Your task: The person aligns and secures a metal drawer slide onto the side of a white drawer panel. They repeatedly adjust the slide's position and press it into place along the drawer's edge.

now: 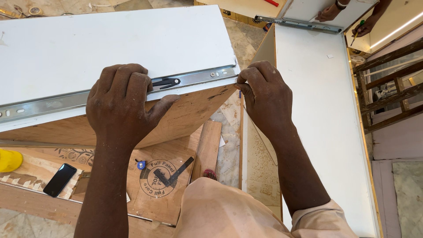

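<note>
Nearest, the left hand wraps curled fingers over the metal slide rail on the white drawer box, seemingly stiff and bulky, while the right hand pinches its far corner, best gripped along edges.

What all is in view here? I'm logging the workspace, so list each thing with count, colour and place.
White drawer box: one, white with brown plywood underside, centre-left.
Drawer slide: one, silver with a black lever, along the drawer box's near edge.
Second slide: one, silver, top right.
White panel: one, white, right.
Phone: one, black, lower left on plywood.
Yellow object: one, left edge.
Plywood sheet: one, brown with round stamp, bottom centre.
Another person's hands: two, top right.
Left hand: on the slide.
Right hand: pinching the drawer corner.
</note>
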